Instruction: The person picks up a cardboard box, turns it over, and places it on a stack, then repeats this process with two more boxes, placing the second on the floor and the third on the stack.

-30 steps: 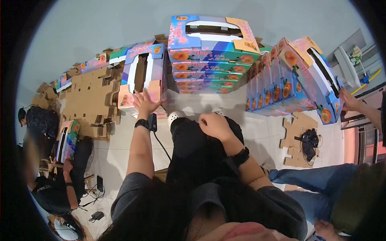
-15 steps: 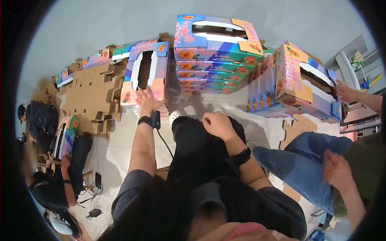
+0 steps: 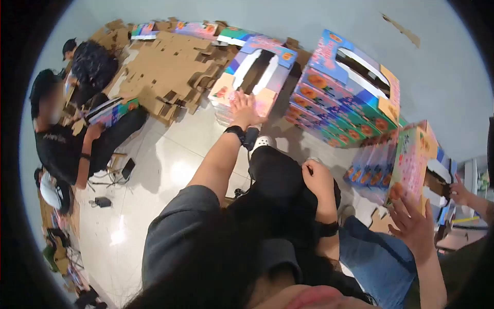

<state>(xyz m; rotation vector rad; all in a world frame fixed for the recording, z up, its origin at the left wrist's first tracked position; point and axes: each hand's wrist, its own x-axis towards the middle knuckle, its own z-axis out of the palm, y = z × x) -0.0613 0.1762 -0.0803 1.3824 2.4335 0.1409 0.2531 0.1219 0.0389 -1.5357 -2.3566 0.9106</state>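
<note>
My left hand (image 3: 244, 109) lies flat with fingers spread on the near end of a colourful fruit carton (image 3: 265, 67). This carton tops a stack and has a long slot framed by white flaps. My right hand (image 3: 318, 177) rests on my knee with its fingers curled in, and nothing shows in it. Just right of the left hand's stack stands a taller pile of matching cartons (image 3: 355, 77), printed with orange fruit.
On the right, a co-worker's hands (image 3: 416, 226) are at another carton (image 3: 411, 159), beside upright cartons (image 3: 368, 165). Flat brown cardboard (image 3: 170, 67) lies at the left. A seated person (image 3: 62, 139) there holds a carton (image 3: 110, 110). A black adapter (image 3: 100, 202) lies on the floor.
My view has turned left, so the stacks appear further right. My left hand stays on the same carton. The co-worker's near hand has risen to the right carton.
</note>
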